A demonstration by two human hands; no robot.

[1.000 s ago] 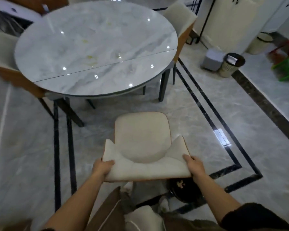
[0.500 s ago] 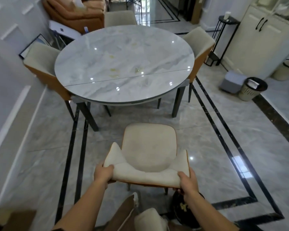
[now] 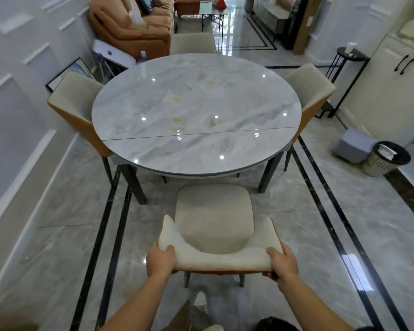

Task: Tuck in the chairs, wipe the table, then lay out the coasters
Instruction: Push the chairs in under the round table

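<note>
Glossy marble floor [image 3: 296, 235], round marble table [image 3: 196, 111] at frame centre, yellowish smears on top; near chair [image 3: 213, 218] lower centre, seat front just short of table edge; left hand [image 3: 160, 259] and right hand [image 3: 282, 261] each curled round backrest corners; risk: skewed push knocks seat into table leg [image 3: 133, 185]

chairs: 4 (gripped chair [image 3: 213, 211], left chair [image 3: 74, 101], right chair [image 3: 308, 87], far chair [image 3: 193, 43])
table [image 3: 196, 103]: 1, past your grip
your hands: 2 (left hand [image 3: 160, 260], right hand [image 3: 283, 262])
bin [image 3: 384, 161]: 1
</note>
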